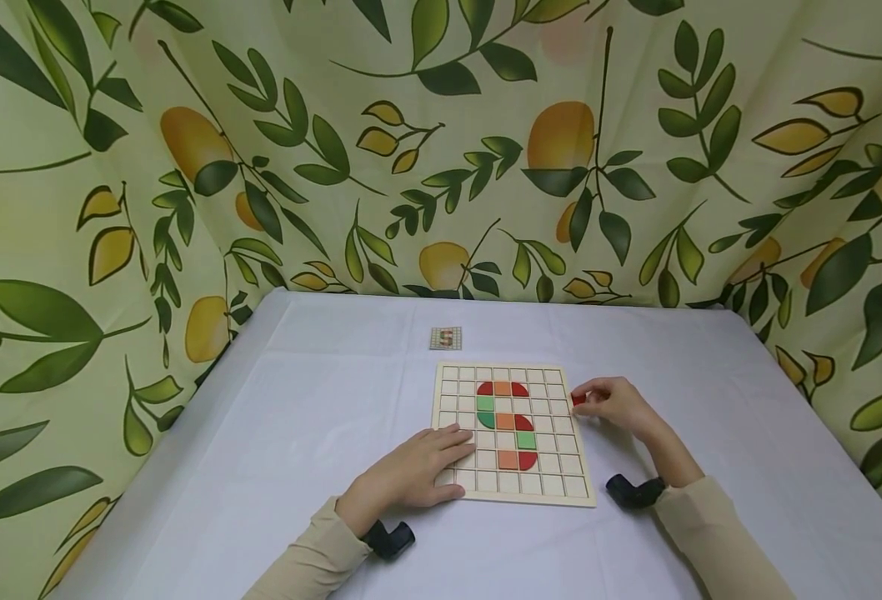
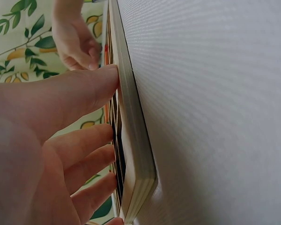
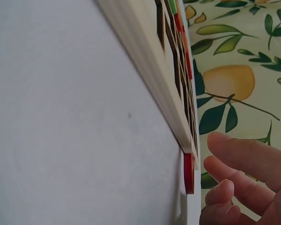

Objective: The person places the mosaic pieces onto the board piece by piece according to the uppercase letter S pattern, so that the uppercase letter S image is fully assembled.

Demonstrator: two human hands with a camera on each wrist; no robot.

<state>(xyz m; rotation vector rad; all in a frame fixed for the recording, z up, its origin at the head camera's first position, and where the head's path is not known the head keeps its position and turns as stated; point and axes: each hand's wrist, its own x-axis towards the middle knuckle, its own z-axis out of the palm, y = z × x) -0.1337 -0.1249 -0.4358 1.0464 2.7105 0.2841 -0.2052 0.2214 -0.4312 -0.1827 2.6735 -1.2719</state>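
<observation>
My left hand (image 1: 422,468) rests on the lower left edge of a wooden grid board (image 1: 564,492), fingers spread flat; in the left wrist view its thumb (image 2: 84,86) touches the board's rim. The board carries red, orange and green pieces in an S-like shape. Just off the board's right edge is a red piece (image 3: 189,173), its rounded side showing. My right hand (image 1: 617,406) is right at this piece, its thumb and fingers bent but apart. In the right wrist view a small gap shows between the fingertips (image 3: 216,140) and the red piece.
A small pattern card (image 1: 445,337) lies behind the board on the white cloth (image 1: 321,375). Black devices (image 1: 634,492) sit at both wrists. Leaf-and-fruit printed curtains (image 1: 486,208) surround the table's back and sides.
</observation>
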